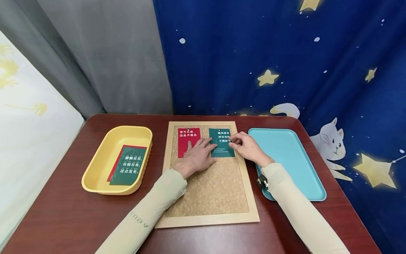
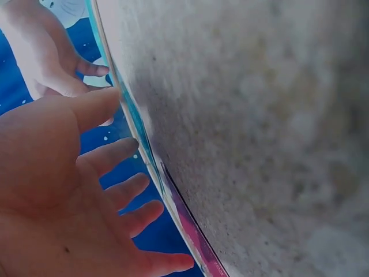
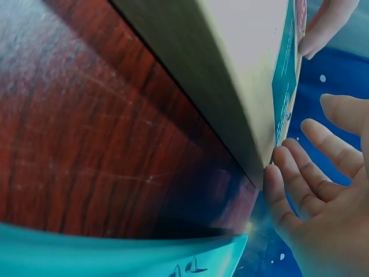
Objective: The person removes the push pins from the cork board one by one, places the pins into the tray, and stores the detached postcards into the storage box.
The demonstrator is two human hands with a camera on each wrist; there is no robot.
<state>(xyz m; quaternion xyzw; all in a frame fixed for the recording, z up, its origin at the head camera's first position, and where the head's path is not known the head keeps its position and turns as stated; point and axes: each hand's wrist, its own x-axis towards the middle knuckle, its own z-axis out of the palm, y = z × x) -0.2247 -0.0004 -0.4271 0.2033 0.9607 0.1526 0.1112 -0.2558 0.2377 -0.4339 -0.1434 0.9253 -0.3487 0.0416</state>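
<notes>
A cork board (image 1: 219, 190) in a pale wooden frame lies on the table. Near its top are a red card (image 1: 182, 144) and a green card (image 1: 223, 151), both with white lettering; a small pin head (image 1: 219, 130) shows at the green card's top edge, another (image 1: 188, 129) on the red one. My left hand (image 1: 197, 155) lies palm down with spread fingers, covering the red card's lower right and reaching the green card's left edge. At the green card's right edge is my right hand (image 1: 250, 147), fingers bent loosely, thumb apart from them in the right wrist view.
Left of the board, a yellow basket (image 1: 95, 165) contains a green card (image 1: 130, 165) lying over a red card (image 1: 111, 173). A blue tray (image 1: 291, 165) stands on the right, under the right forearm; small dark-edged items (image 3: 196, 266) show in it. Curtains hang behind the table.
</notes>
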